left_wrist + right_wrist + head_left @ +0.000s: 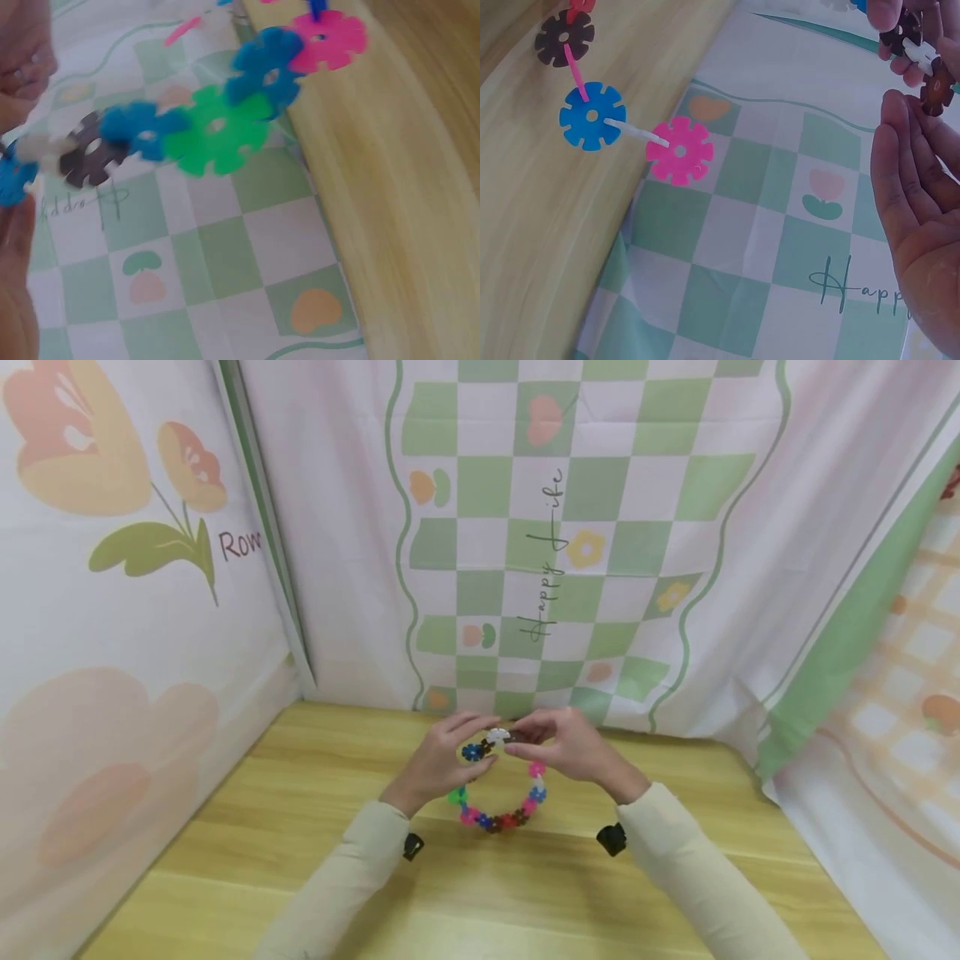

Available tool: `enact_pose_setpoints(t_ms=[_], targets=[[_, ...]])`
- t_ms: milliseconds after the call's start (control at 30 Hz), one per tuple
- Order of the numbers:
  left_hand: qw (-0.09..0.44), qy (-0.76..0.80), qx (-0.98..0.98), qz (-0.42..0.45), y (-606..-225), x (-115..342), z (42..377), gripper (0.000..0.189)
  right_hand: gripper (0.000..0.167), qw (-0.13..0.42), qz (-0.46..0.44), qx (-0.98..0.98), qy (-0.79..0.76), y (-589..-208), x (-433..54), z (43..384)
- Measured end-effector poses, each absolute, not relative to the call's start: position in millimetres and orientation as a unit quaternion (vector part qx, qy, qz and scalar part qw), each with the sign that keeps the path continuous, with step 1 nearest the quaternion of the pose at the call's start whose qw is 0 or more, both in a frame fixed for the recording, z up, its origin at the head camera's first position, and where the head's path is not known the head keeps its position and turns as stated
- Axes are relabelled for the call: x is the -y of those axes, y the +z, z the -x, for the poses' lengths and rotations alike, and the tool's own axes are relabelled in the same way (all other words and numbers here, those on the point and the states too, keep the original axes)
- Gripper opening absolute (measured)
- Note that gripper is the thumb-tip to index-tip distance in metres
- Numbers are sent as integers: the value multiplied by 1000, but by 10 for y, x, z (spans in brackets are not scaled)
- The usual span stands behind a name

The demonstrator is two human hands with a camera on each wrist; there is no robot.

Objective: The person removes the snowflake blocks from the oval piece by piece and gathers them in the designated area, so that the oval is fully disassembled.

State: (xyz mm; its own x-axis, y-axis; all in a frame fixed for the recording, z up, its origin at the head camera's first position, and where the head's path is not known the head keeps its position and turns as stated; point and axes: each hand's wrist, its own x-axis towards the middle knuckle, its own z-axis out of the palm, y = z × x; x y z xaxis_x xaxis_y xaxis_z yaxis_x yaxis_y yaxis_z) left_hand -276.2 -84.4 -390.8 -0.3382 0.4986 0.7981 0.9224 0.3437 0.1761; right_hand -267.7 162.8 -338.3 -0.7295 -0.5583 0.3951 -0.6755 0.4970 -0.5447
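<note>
A chain of coloured plastic snowflake discs hangs in a ring shape between the hands, with a red disc low on the curve. The left hand grips the chain's upper left part, near a blue disc and a white disc. Between thumb and fingers, the right hand pinches a brown disc, beside the white one. A pink disc ends the chain's other side, apart from the right hand. In the left wrist view, a green disc hangs along the strand; the fingers are partly cut off.
Beneath the hands lies a wood-grain table. A green-and-white checked cloth hangs behind its far edge. A flower-printed cloth wall stands at the left, another curtain at the right.
</note>
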Motion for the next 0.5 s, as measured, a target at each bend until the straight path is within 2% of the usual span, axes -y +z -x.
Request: enact_pose_setpoints(t_ms=[200,333,500], targets=[[456,-259,705,477,-3981,744,2801,47,25,88,-358,863,345,-3389,-1658,2651],[495,-240,681,483,-3979,709,2805,42,24,90,-362,861,346,-3376,-1679,2636],[516,-225,663,494,-3955,694,2801,39,26,86,-367,861,341,-3319,-1711,2625]])
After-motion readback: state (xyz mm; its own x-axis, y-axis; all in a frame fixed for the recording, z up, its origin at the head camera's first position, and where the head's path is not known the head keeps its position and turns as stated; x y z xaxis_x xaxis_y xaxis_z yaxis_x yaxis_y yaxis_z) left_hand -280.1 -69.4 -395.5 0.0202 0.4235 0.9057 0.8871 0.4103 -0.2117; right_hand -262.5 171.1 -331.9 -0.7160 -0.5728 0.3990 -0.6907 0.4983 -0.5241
